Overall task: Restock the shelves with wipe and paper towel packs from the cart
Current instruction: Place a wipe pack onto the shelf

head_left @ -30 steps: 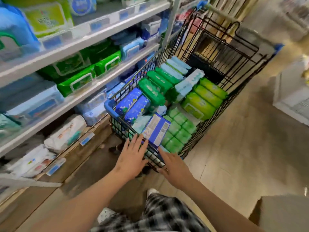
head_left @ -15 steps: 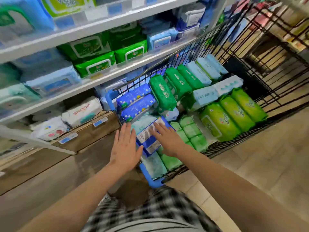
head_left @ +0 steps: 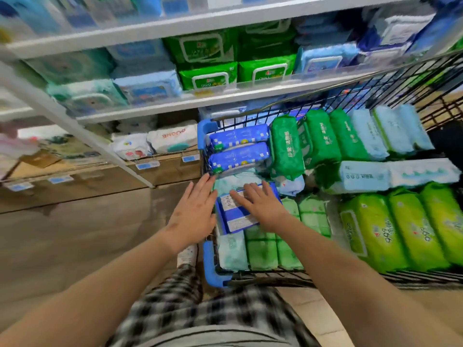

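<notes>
From my remote seat I count, in the cart (head_left: 210,265) beside the shelves (head_left: 225,100), two royal-blue packs (head_left: 238,137), three dark green packs (head_left: 285,146) and three lime-green packs (head_left: 370,229). My right hand (head_left: 260,204) lies flat, fingers straight and spread, on one blue-and-white pack (head_left: 235,220) in the cart's near left corner. My left hand (head_left: 194,211), fingers straight, sits at that pack's left edge; I cannot tell if it touches.

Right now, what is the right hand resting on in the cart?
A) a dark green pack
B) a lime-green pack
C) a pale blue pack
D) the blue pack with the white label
D: the right hand lies flat, fingers straight, on the blue pack.
</notes>
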